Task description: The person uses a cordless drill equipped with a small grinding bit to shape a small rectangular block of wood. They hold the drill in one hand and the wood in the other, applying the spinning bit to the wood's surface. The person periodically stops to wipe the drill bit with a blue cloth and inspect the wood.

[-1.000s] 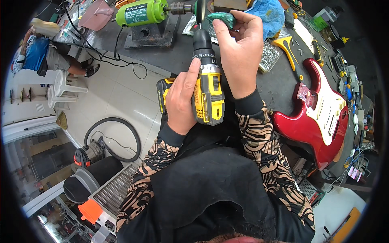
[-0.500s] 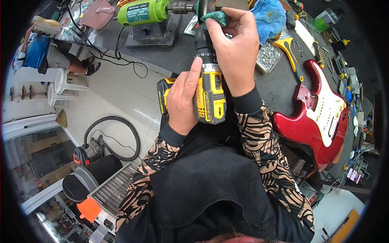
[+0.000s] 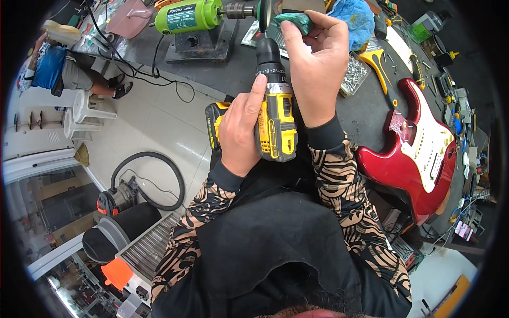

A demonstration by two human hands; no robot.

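Note:
My left hand (image 3: pixel 241 124) is wrapped round a yellow and black cordless drill (image 3: pixel 277 127), its forefinger laid along the body toward the chuck. The drill points away from me, and a thin metal piece in its chuck (image 3: pixel 268 53) reaches up to the rim of a dark green-edged wheel (image 3: pixel 265 17); whether they touch I cannot tell. That wheel is mounted on a bright green bench grinder (image 3: pixel 191 16). Between thumb and fingers my right hand (image 3: pixel 318 63) pinches a green lump of polishing compound (image 3: pixel 295 22), just right of the wheel and apart from the chuck.
On the dark bench (image 3: pixel 356 114) lie a blue cloth (image 3: pixel 354 24), a clear box of screws (image 3: pixel 354 75), a yellow-handled tool (image 3: pixel 375 66) and a red guitar body (image 3: pixel 392 159). A black hose (image 3: pixel 180 180) loops over the floor at left. A person (image 3: pixel 50 69) is at far left.
My right hand has shifted a little right with the green compound, away from the drill's chuck, uncovering the wheel and the metal piece. The left hand and drill have barely moved.

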